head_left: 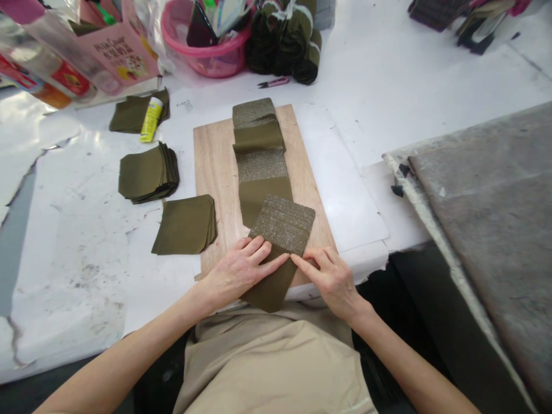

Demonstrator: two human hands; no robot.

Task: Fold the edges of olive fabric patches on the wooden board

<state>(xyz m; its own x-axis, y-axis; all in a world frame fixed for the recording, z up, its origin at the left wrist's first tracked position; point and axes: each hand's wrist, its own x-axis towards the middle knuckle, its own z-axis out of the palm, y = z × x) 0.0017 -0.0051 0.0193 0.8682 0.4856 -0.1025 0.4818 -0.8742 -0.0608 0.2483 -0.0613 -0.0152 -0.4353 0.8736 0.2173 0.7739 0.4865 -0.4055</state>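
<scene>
A wooden board (211,167) lies on the white table, and a row of overlapping olive fabric pieces (259,155) runs down its middle. The nearest olive piece (269,287) hangs over the board's front edge, with a grey-speckled square (284,224) lying tilted on its upper part. My left hand (237,270) rests flat on the nearest piece, fingers stretched toward the square's lower edge. My right hand (330,276) lies beside it, fingertips pressing at the square's lower corner. The two hands nearly touch at their fingertips.
Two stacks of olive squares (149,172) (185,225) sit left of the board. A yellow glue stick (150,119) lies on more fabric farther back. A pink basin (207,40), dark rolled fabric (288,40) and small snips (273,82) stand at the rear. A grey padded surface (487,213) fills the right.
</scene>
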